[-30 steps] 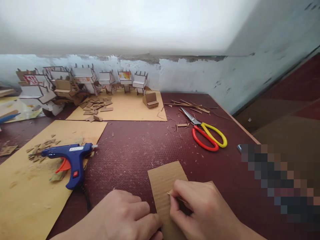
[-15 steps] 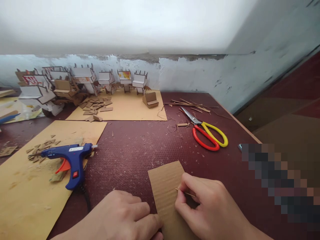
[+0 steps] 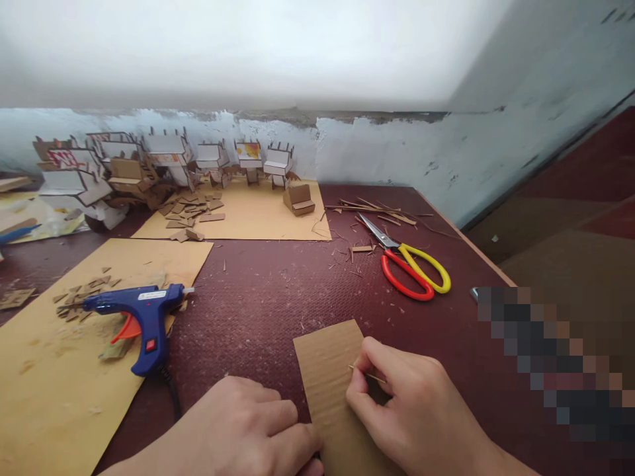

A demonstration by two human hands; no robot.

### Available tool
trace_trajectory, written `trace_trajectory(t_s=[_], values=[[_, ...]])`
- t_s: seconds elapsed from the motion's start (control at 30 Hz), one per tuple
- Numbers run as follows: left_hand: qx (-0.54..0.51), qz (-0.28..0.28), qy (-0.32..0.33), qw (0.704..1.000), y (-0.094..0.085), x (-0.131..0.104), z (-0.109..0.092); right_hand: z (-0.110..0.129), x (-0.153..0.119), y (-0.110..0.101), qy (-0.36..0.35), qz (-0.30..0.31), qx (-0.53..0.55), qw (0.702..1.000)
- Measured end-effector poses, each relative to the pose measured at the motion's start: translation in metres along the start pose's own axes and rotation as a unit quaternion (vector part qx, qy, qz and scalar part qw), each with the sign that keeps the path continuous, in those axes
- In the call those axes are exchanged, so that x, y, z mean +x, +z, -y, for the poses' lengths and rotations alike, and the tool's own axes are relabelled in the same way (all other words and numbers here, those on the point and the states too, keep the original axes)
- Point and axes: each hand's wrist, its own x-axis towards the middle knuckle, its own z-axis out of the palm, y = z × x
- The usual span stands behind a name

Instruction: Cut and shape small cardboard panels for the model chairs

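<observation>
A rectangular piece of brown corrugated cardboard (image 3: 330, 360) lies flat on the table in front of me. My right hand (image 3: 409, 403) rests over its right side, pinching a thin pointed wooden stick, like a toothpick (image 3: 376, 378), between thumb and index finger. The stick's tip pokes out to the left, just over the cardboard; I cannot tell whether it touches. My left hand (image 3: 248, 426) lies at the cardboard's lower left edge, fingers bent and close together, with thumb and index finger at that edge. Its fingertips are partly hidden.
Scissors (image 3: 401, 258) with red and yellow handles lie behind my right hand. A blue glue gun (image 3: 149, 311) rests on a yellow sheet (image 3: 54, 383) at left. Several small cardboard chairs or models (image 3: 278, 162) and scraps (image 3: 191, 208) stand along the wall. A pixelated object (image 3: 550, 357) is at right.
My right hand has shifted very slightly up and to the left, and the stick's tip sits a little farther from me. My left hand stays in place.
</observation>
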Motion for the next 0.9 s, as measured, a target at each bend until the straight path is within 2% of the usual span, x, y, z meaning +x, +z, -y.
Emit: trace_trajectory(t_s=[0.3,0.9], values=[[0.006,-0.008,0.006,1.0,0.0029,0.0,0.002,-0.0019,0.0014,0.0013,0.011,-0.006,0.003,1.0],[0.006,0.017,0.004,1.0,0.0011,-0.0011,0.001,-0.0074,0.007,0.0007,0.028,-0.002,-0.005,1.0]])
